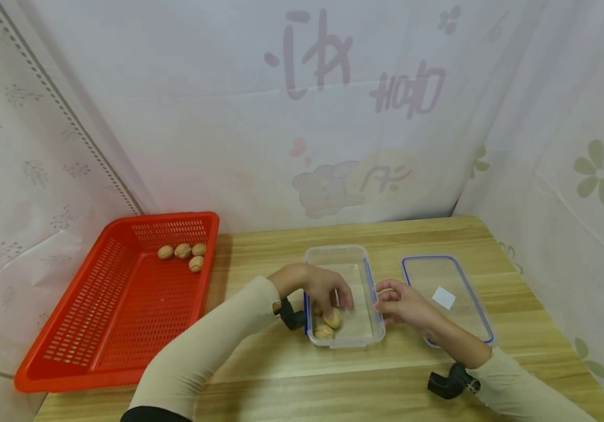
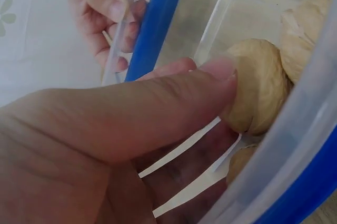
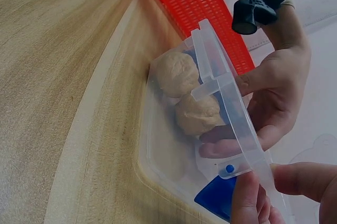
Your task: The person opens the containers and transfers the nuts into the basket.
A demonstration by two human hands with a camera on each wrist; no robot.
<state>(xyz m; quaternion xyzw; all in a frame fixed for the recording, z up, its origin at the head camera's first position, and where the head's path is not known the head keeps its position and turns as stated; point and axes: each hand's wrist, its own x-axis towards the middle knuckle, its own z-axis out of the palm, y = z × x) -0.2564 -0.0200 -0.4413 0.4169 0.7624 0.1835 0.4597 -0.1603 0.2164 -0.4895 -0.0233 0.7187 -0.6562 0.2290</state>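
Note:
A clear plastic container (image 1: 336, 253) with blue clasps stands mid-table and holds two walnuts. My left hand (image 1: 335, 306) reaches inside it, thumb and fingers pinching the upper walnut (image 1: 333, 319); the other walnut (image 1: 324, 332) lies by the near wall. In the left wrist view the left hand (image 2: 210, 79) has its thumb pressed on that walnut (image 2: 260, 89). My right hand (image 1: 386, 298) pinches the container's right rim. In the right wrist view its fingertips (image 3: 250, 197) hold the clear latch flap (image 3: 226, 89), with both walnuts (image 3: 197, 113) behind the wall.
A red slotted basket (image 1: 122, 328) sits at the table's left with several walnuts (image 1: 182, 251) in its far corner. The container's lid (image 1: 447, 296) lies flat just right of my right hand. White printed curtains close in three sides. Bare wood lies along the near edge.

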